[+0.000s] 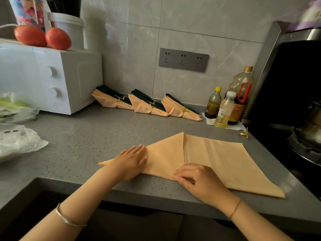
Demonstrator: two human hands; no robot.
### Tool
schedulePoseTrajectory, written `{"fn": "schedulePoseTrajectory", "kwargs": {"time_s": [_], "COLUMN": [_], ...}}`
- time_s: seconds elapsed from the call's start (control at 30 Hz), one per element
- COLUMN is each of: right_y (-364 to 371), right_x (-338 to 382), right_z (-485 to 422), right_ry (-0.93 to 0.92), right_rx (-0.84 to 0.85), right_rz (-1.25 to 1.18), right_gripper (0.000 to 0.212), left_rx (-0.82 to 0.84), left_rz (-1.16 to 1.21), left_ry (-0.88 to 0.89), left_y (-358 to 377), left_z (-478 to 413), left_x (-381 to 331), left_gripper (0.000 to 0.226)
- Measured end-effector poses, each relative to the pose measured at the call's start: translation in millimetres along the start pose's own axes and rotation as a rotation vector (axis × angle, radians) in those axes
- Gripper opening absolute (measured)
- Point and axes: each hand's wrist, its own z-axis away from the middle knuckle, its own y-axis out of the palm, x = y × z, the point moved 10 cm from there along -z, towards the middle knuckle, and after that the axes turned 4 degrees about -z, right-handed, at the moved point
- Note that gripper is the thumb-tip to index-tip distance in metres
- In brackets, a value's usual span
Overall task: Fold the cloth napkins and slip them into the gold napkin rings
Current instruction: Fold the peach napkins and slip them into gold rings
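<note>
A peach cloth napkin (217, 159) lies partly folded on the grey counter, its left flap turned over into a triangle. My left hand (130, 162) presses flat on that left flap with straight fingers. My right hand (198, 180) pinches the napkin's near edge at the fold line. A loose gold napkin ring (244, 133) with a leaf ornament sits on the counter to the right, behind the napkin. Three stacks of folded peach and dark napkins in gold rings (149, 106) lean in a row by the back wall.
A white microwave (52, 79) with two tomatoes (43, 37) on top stands at the left. Plastic bags (19, 136) lie at the far left. Oil and sauce bottles (229, 105) stand at the back right. A black stove (295, 110) borders the counter on the right.
</note>
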Motion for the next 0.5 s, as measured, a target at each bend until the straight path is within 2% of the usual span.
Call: {"fn": "schedulePoseTrajectory", "kwargs": {"time_s": [0.3, 0.4, 0.5], "right_y": [-0.6, -6.1, -1.9], "right_x": [-8.4, -19.6, -30.1], "right_z": [-8.3, -29.3, -61.4], "right_ry": [0.118, 0.237, 0.279], "right_rx": [0.044, 0.046, 0.03], "right_rz": [-0.062, -0.155, -0.109], "right_gripper": [0.042, 0.028, 0.031], "left_rx": [-0.144, -0.135, -0.106], "left_rz": [-0.005, -0.044, -0.056], "left_ry": [-0.006, -0.003, 0.002], "left_y": [-3.4, -2.9, 1.1], "left_z": [-38.6, -40.7, -41.5], "left_x": [-14.3, -14.6, -17.4], "left_gripper": [0.052, 0.054, 0.055]}}
